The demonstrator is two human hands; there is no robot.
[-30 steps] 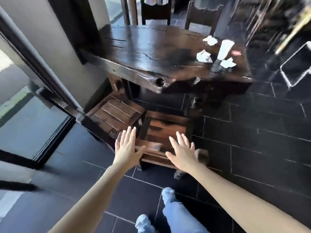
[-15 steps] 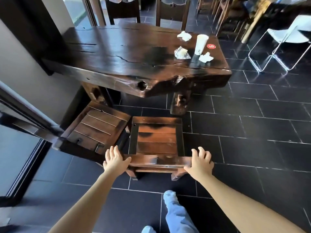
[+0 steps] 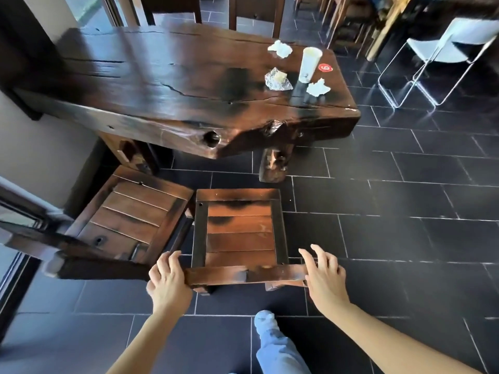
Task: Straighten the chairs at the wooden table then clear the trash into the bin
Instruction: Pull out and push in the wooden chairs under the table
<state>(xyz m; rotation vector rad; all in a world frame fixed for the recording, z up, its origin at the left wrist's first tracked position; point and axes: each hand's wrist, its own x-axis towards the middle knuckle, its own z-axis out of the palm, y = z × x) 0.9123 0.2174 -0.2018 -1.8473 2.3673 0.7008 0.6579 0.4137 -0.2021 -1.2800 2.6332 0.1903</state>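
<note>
A dark wooden slab table (image 3: 151, 85) fills the upper middle. On its right end stand a white paper cup (image 3: 309, 64), two crumpled white napkins (image 3: 280, 48) (image 3: 318, 87) and a crumpled foil wrapper (image 3: 278, 80). A wooden chair (image 3: 239, 228) with a slatted seat stands square in front of me, a little back from the table. My left hand (image 3: 167, 279) grips the left end of its backrest rail. My right hand (image 3: 322, 273) rests on the right end, fingers partly spread. A second wooden chair (image 3: 129, 214) sits skewed at the left.
Two more dark chairs (image 3: 253, 12) stand behind the table. A white metal-framed chair (image 3: 442, 49) is at the upper right. A wall and a glass door frame (image 3: 19, 211) close off the left. Black floor tiles (image 3: 405, 225) stretch to the right. My jeans leg (image 3: 275, 344) shows below.
Both hands came down from open palms above the chair onto the ends of its backrest rail. The chair now stands square to the table instead of angled.
</note>
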